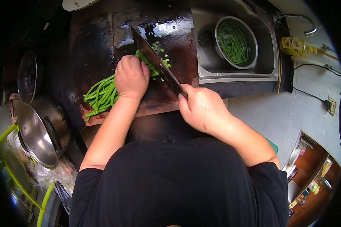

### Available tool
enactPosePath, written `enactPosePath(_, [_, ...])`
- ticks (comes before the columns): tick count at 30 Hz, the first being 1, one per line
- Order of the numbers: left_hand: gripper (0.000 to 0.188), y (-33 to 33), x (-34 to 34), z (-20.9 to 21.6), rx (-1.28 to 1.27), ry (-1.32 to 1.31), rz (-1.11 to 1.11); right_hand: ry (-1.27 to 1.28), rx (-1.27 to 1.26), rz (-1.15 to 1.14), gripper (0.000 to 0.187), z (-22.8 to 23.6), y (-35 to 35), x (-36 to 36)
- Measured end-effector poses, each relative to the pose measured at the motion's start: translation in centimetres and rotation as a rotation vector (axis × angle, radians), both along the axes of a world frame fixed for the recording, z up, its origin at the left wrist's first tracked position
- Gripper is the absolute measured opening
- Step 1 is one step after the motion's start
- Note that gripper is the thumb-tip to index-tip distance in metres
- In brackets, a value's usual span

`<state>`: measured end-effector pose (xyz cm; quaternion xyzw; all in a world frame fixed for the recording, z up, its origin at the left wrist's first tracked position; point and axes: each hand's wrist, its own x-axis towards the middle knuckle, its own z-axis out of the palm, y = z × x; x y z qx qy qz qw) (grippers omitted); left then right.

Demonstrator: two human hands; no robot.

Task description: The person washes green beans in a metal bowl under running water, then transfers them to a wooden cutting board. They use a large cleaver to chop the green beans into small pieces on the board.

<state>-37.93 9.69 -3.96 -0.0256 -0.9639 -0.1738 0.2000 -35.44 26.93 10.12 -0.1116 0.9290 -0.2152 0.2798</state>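
Note:
A bundle of green beans lies across a dark, wet cutting board. My left hand is closed over the bundle, its fingers curled near the cut ends. In my right hand is a cleaver, gripped by a handle mostly hidden in the fist. Its blade slants up and left, right beside the curled left fingers. Small chopped bean pieces are scattered around the blade, some of them partly covered by it.
To the right, a steel sink holds a metal bowl of beans in water. A yellow bottle stands by the faucet. On the left are a steel pot and a round pan.

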Motion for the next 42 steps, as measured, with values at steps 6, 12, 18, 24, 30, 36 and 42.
enactPosePath(6, [0.017, 0.0, -0.1, -0.1, -0.036, -0.015, 0.014, -0.017, -0.010, -0.038, 0.026, -3.4, -2.4, -2.9])
enactPosePath(12, [0.016, -0.1, 0.1, -0.1, -0.005, 0.012, 0.009, 0.021, -0.002, -0.068, 0.028, -4.2, -1.9, -2.8])
enactPosePath(18, [0.016, -0.2, 0.0, -0.4, 0.041, 0.064, -0.012, 0.081, -0.105, -0.120, 0.025, -1.4, 0.2, -0.6])
enactPosePath(24, [0.016, -0.3, 0.0, -0.8, 0.045, 0.093, -0.004, 0.071, -0.078, -0.070, 0.024, 0.4, 0.9, 1.2])
enactPosePath(30, [0.013, -0.2, 0.0, -0.6, 0.051, 0.075, -0.001, 0.049, -0.018, -0.029, 0.025, -0.1, 0.7, 1.0])
enactPosePath(36, [0.012, -0.4, -0.2, -0.6, 0.031, 0.078, -0.011, -0.036, 0.037, 0.005, 0.023, 0.3, -0.6, -0.8])
enactPosePath(42, [0.012, -0.4, -0.2, -0.5, 0.027, 0.049, -0.019, 0.014, 0.026, -0.008, 0.026, -3.1, -2.9, -2.7])
